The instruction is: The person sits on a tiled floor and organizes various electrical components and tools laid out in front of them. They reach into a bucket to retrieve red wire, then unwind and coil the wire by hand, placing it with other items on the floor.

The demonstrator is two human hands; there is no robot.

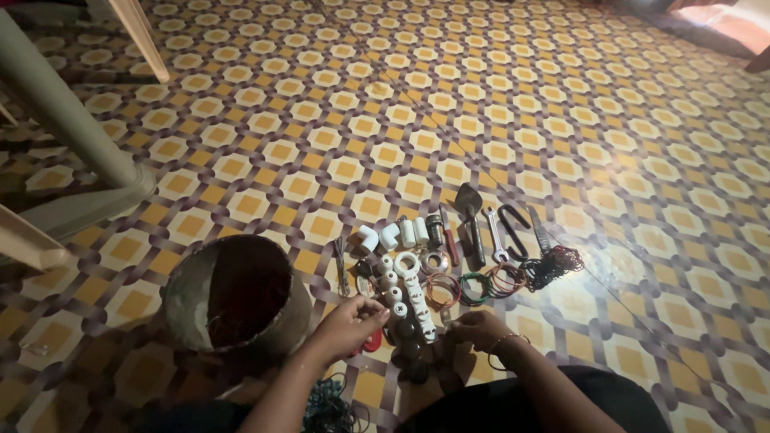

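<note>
My left hand [349, 323] rests low on the patterned floor, fingers pinched near a small white fitting [395, 295] and beside a red object [372, 341]. My right hand [477, 327], with a thin bracelet at the wrist, hovers close to the floor just right of a row of white plastic fittings [413, 293]; its fingers are curled, and I cannot tell whether they hold something. Between the hands lie dark round parts [411, 346].
A worn round basket [237, 295] stands left of my hands. Laid out beyond: white pipe elbows [378, 236], a trowel [470, 207], a spanner [496, 234], pliers [515, 228], coils of coloured wire [493, 281]. White furniture legs [68, 128] at far left.
</note>
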